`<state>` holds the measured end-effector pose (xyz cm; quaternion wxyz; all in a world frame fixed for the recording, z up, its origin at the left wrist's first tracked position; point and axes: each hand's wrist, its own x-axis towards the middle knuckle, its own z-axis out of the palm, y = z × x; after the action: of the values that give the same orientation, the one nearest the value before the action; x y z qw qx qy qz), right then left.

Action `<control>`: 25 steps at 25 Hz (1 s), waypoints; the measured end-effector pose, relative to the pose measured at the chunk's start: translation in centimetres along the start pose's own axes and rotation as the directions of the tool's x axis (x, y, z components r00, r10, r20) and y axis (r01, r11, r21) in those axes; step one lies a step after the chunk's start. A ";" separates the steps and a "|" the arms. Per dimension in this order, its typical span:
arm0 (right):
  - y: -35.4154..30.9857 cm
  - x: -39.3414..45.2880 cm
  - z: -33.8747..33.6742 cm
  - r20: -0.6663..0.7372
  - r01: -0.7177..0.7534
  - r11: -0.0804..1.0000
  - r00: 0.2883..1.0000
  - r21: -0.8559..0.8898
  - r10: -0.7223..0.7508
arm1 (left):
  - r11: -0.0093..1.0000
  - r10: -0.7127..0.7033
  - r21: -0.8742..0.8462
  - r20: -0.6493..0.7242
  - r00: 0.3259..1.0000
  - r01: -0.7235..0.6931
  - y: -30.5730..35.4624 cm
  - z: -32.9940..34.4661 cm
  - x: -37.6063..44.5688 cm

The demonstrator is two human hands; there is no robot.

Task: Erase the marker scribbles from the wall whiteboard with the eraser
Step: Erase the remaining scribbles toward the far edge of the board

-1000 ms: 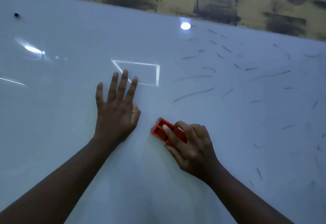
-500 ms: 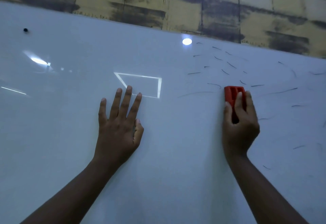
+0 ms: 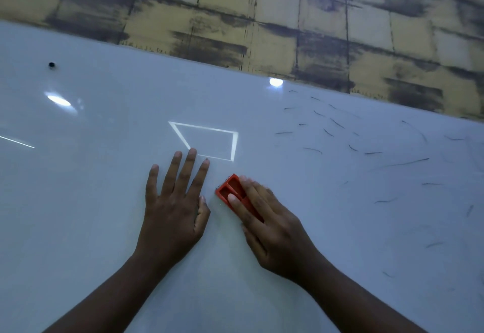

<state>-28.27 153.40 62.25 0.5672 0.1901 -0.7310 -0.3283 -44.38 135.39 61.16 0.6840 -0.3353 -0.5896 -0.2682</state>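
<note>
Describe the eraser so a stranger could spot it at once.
Start at the whiteboard, which fills most of the view. Near its middle two hands lie close together, and the eraser sits under the right hand. It is the only red-orange thing there, a small block with hollow recesses.

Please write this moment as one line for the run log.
left hand: flat on whiteboard | right hand: holds red eraser on board | marker scribbles: remain at right
</note>
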 end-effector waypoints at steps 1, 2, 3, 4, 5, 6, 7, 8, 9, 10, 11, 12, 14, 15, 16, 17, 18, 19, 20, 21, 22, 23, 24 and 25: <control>1.2 0.3 -0.5 0.001 0.017 1.000 1.000 -0.011 -0.017 | 1.000 -0.003 -0.005 -0.014 1.000 0.003 0.0 0.0 0.1; 2.7 0.8 -1.1 -0.011 0.011 1.000 1.000 -0.020 -0.012 | 1.000 -0.005 -0.009 -0.027 1.000 0.005 -0.1 -0.1 0.2; 4.3 1.2 -1.8 -0.038 -0.022 0.999 0.999 -0.028 0.021 | 1.000 -0.005 -0.010 -0.035 0.999 0.004 -0.1 -0.1 0.3; 5.9 1.5 -2.5 -0.079 -0.084 0.996 0.994 -0.039 0.080 | 1.000 0.001 -0.004 -0.041 0.999 -0.001 -0.3 -0.2 0.6; 7.4 1.5 -3.1 -0.132 -0.183 0.982 0.976 -0.055 0.175 | 1.000 0.013 0.009 -0.044 0.999 -0.013 -0.5 -0.4 0.8; 8.8 1.0 -3.8 -0.195 -0.324 0.944 0.931 -0.060 0.307 | 0.999 0.030 0.026 -0.049 0.998 -0.029 -0.8 -0.6 1.3; 10.0 0.3 -4.5 -0.264 -0.490 0.871 0.846 -0.044 0.463 | 0.998 0.050 0.039 -0.051 0.997 -0.048 -1.2 -0.8 1.8; 10.8 -0.5 -4.9 -0.328 -0.647 0.763 0.721 -0.002 0.610 | 0.997 0.072 0.043 -0.047 0.996 -0.070 -1.7 -1.0 2.5; 11.4 -1.3 -5.1 -0.374 -0.763 0.644 0.585 0.045 0.719 | 0.995 0.097 0.038 -0.033 0.995 -0.096 -2.2 -1.3 3.3; 11.6 -1.9 -5.1 -0.398 -0.833 0.546 0.475 0.083 0.785 | 0.991 0.127 0.031 -0.009 0.992 -0.127 -2.8 -1.4 4.1; 11.7 -2.2 -5.0 -0.405 -0.868 0.484 0.405 0.111 0.820 | 0.988 0.153 0.026 0.016 0.988 -0.154 -3.4 -1.6 5.1; 11.5 -2.1 -4.8 -0.406 -0.882 0.451 0.366 0.136 0.838 | 0.985 0.168 0.024 0.035 0.985 -0.169 -3.8 -1.7 6.2; 10.9 -0.7 -4.5 -0.402 -0.880 0.433 0.332 0.192 0.853 | 0.988 0.153 0.017 0.058 0.986 -0.155 -3.9 -1.6 8.5; 10.3 0.5 -4.3 -0.396 -0.864 0.455 0.350 0.213 0.849 | 0.990 0.141 0.006 0.071 0.987 -0.142 -3.5 -1.4 9.8; 9.6 1.7 -4.0 -0.386 -0.831 0.513 0.410 0.216 0.827 | 0.990 0.139 -0.008 0.085 0.987 -0.139 -2.8 -1.1 11.1; 8.6 2.8 -3.6 -0.369 -0.771 0.606 0.514 0.198 0.774 | 0.989 0.148 -0.021 0.099 0.984 -0.147 -1.9 -0.8 12.3; 7.5 3.8 -2.9 -0.337 -0.686 0.710 0.638 0.160 0.692 | 0.987 0.160 -0.029 0.113 0.981 -0.158 -1.2 -0.5 13.4; 6.6 4.6 -2.3 -0.285 -0.589 0.801 0.753 0.110 0.593 | 0.986 0.166 -0.034 0.125 0.978 -0.163 -0.5 -0.1 14.5; 6.1 5.1 -1.7 -0.222 -0.500 0.864 0.836 0.067 0.501 | 0.987 0.158 -0.036 0.138 0.978 -0.154 -0.1 0.2 15.3; 6.2 5.3 -1.5 -0.166 -0.428 0.903 0.888 0.043 0.429 | 0.990 0.141 -0.033 0.151 0.978 -0.138 0.1 0.5 15.7; 6.8 5.3 -1.7 -0.121 -0.367 0.930 0.922 0.030 0.368 | 0.992 0.128 -0.025 0.162 0.978 -0.125 0.3 0.8 16.0; 7.9 5.0 -2.3 -0.084 -0.300 0.954 0.950 0.018 0.300 | 0.992 0.123 -0.015 0.167 0.978 -0.122 0.3 1.0 16.0; 9.3 4.6 -3.0 -0.053 -0.226 0.974 0.973 0.004 0.226 | 0.992 0.127 -0.007 0.168 0.978 -0.128 0.3 1.2 15.9; 10.9 4.1 -3.9 -0.032 -0.173 0.985 0.985 -0.009 0.172 | 0.991 0.132 -0.003 0.168 0.977 -0.134 0.3 1.3 15.7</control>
<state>-24.69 157.47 73.24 0.6058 0.1277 -0.7339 -0.2794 -42.49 137.03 76.76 0.6497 -0.3926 -0.6226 -0.1902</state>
